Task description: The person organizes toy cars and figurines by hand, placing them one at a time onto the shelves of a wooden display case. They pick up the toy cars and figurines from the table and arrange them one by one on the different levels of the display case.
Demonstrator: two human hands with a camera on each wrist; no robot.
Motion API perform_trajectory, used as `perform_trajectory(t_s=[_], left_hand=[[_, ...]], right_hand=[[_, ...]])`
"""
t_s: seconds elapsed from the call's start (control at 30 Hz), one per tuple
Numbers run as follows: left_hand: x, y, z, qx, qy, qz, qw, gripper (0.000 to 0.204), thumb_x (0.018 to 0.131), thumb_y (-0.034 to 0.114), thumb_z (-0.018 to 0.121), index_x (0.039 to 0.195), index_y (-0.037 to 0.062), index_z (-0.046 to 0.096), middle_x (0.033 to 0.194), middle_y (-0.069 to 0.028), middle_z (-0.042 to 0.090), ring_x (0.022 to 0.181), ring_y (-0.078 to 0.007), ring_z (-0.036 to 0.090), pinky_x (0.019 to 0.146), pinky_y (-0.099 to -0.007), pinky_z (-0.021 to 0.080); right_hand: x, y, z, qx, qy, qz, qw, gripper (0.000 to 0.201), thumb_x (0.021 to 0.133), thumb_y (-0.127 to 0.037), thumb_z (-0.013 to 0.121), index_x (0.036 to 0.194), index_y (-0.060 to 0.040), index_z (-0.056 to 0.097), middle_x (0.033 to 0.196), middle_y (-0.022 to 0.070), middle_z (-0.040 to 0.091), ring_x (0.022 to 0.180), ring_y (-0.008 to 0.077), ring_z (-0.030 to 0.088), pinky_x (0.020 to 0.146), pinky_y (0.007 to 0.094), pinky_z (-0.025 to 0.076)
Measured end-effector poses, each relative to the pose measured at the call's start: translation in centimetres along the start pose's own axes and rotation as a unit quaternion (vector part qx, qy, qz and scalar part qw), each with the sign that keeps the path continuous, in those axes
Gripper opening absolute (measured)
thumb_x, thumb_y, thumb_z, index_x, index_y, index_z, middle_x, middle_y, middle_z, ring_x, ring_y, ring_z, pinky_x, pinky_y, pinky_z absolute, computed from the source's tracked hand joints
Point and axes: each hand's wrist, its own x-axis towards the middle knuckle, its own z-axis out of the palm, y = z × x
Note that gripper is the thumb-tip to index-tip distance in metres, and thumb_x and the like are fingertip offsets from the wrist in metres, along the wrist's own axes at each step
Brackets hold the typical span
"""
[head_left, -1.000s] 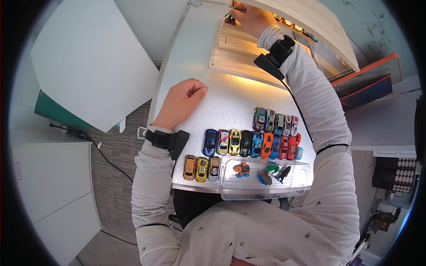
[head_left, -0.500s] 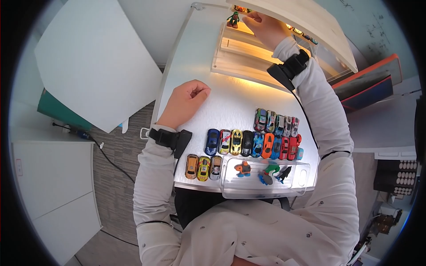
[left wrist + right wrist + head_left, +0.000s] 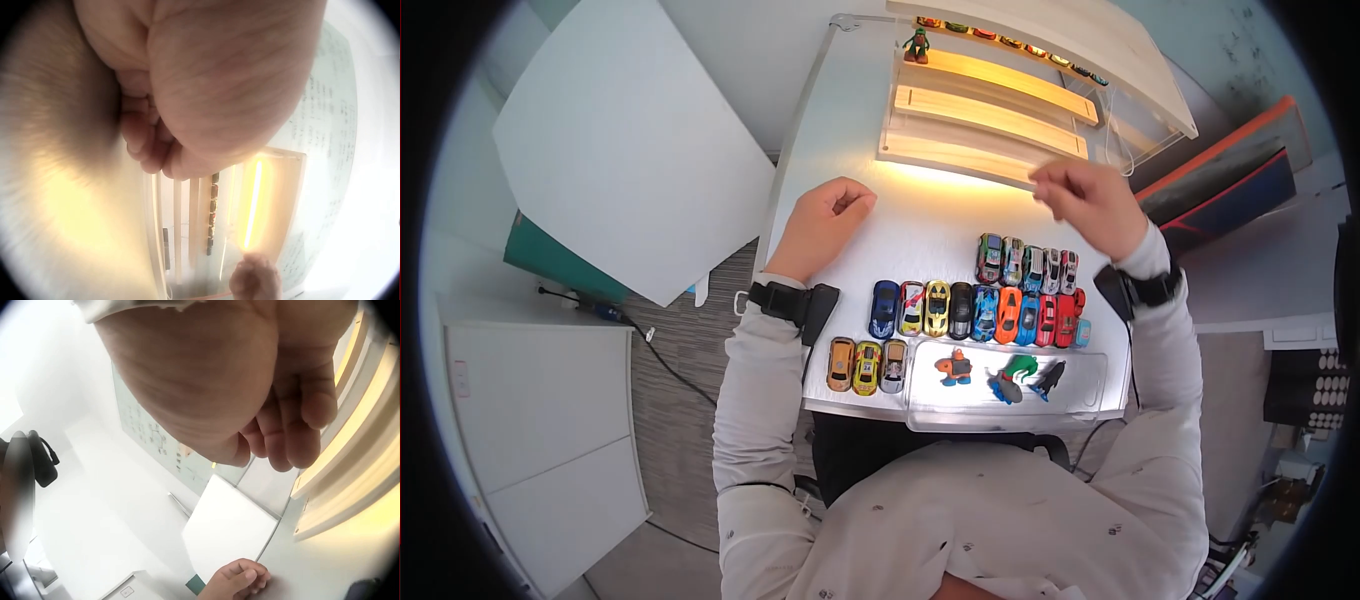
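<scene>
My left hand (image 3: 820, 228) rests on the table's left side, fingers loosely curled and holding nothing. My right hand (image 3: 1090, 205), also empty with relaxed fingers, hovers in front of the right end of a lit wooden display shelf (image 3: 990, 108). On one of its upper steps, at the left end, stands a small green-and-brown toy figure (image 3: 916, 45). A row of small toy cars (image 3: 1036, 48) lines the step behind it. Nearer my body, several toy cars (image 3: 937, 308) are parked in three rows. A clear plastic tray (image 3: 1090, 395) holds an orange toy animal (image 3: 953, 368) and other figures (image 3: 1022, 375).
The shelf's wooden top board (image 3: 1090, 45) overhangs its steps. Framed panels (image 3: 1230, 185) lean to the right of the shelf. A white board-like panel (image 3: 630, 140) stands left of the table. The tray sits at the table's front edge, close to my body.
My right hand has drawn back from the upper left of the shelf, toward me and to the right. The toy figure there now stands in full view. My left hand has stayed put.
</scene>
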Motion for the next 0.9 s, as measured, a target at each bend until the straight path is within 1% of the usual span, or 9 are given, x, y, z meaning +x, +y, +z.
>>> perform_trajectory(t_s=[0.07,0.2,0.27,0.33,0.47,0.5,0.7,0.8,0.9], left_hand=[[0.0,0.1,0.0,0.001,0.001,-0.002,1.0,0.015,0.098,0.015,0.068,0.104,0.0009,0.069,0.09,-0.0001,0.07,0.08,-0.0063,0.059,0.073,-0.0236,0.05],[0.0,0.1,0.0,-0.001,0.001,-0.005,1.0,0.016,0.098,0.016,0.068,0.104,0.0014,0.069,0.09,-0.0002,0.07,0.08,-0.0067,0.06,0.074,-0.0237,0.05],[0.0,0.1,0.1,0.001,0.004,-0.008,1.0,0.016,0.098,0.016,0.068,0.104,0.0014,0.069,0.09,-0.0002,0.07,0.08,-0.0069,0.06,0.074,-0.0238,0.05],[0.0,0.1,0.1,0.005,0.007,-0.011,1.0,0.016,0.098,0.017,0.068,0.104,0.0015,0.07,0.09,-0.0002,0.07,0.081,-0.0071,0.06,0.074,-0.024,0.05],[0.2,-0.3,0.1,0.007,0.011,-0.007,1.0,0.017,0.098,0.018,0.068,0.104,0.0014,0.07,0.089,-0.0004,0.07,0.08,-0.0075,0.061,0.074,-0.0242,0.05],[0.2,-0.4,0.1,0.004,0.011,-0.007,1.0,0.018,0.098,0.018,0.068,0.104,0.0013,0.07,0.089,-0.0005,0.07,0.08,-0.0075,0.061,0.074,-0.0242,0.05],[0.3,-0.4,0.2,0.01,0.013,-0.003,1.0,0.019,0.098,0.019,0.068,0.103,0.0013,0.07,0.088,-0.0006,0.07,0.08,-0.0075,0.06,0.073,-0.0245,0.05],[0.3,-0.6,0.2,-0.003,0.016,-0.001,1.0,0.018,0.098,0.019,0.069,0.103,0.0013,0.07,0.088,-0.0003,0.069,0.079,-0.0072,0.06,0.072,-0.0241,0.049],[0.2,-0.3,0.2,-0.002,0.018,-0.01,1.0,0.019,0.098,0.019,0.069,0.103,0.0012,0.07,0.088,0.0002,0.068,0.079,-0.007,0.059,0.072,-0.0237,0.049]], right_hand=[[-3.5,-0.5,0.3,0.006,-0.01,0.031,0.999,0.022,0.096,-0.016,0.07,0.108,0.0026,0.071,0.079,0.0025,0.069,0.068,0.0071,0.056,0.063,0.0247,0.048],[-9.3,-0.3,1.6,0.048,0.0,0.017,0.999,0.021,0.094,-0.01,0.071,0.109,0.0042,0.071,0.08,0.0045,0.07,0.07,0.0081,0.057,0.065,0.0264,0.05],[-11.2,-0.9,2.0,0.063,-0.026,0.04,0.997,0.022,0.092,-0.007,0.072,0.111,0.0044,0.07,0.083,0.0064,0.07,0.071,0.0094,0.059,0.066,0.0266,0.05],[-12.8,-1.0,2.6,0.06,-0.031,0.012,0.998,0.023,0.091,-0.004,0.072,0.112,0.0044,0.07,0.087,0.0088,0.071,0.072,0.0116,0.061,0.067,0.0268,0.051],[-14.8,-0.9,3.6,0.052,-0.033,-0.026,0.998,0.024,0.089,-0.001,0.072,0.112,0.0038,0.069,0.095,0.0135,0.071,0.073,0.0164,0.066,0.067,0.0284,0.052],[-15.4,-0.7,3.8,0.061,-0.033,-0.009,0.998,0.026,0.087,-0.001,0.074,0.112,0.0031,0.069,0.098,0.015,0.071,0.077,0.0205,0.068,0.07,0.0312,0.054],[-17.4,-1.4,3.6,-0.026,0.026,-0.071,0.997,0.027,0.081,-0.003,0.076,0.108,0.0005,0.07,0.098,0.0155,0.07,0.09,0.0295,0.066,0.08,0.0373,0.053],[-18.1,-1.9,3.6,-0.023,0.028,-0.059,0.998,0.026,0.079,-0.001,0.076,0.104,-0.0003,0.069,0.096,0.0147,0.07,0.089,0.0313,0.066,0.081,0.0387,0.052],[-18.4,-2.2,3.8,-0.028,-0.013,-0.069,0.997,0.025,0.081,-0.004,0.077,0.106,-0.0006,0.07,0.097,0.0145,0.07,0.09,0.0327,0.065,0.081,0.0386,0.052]])
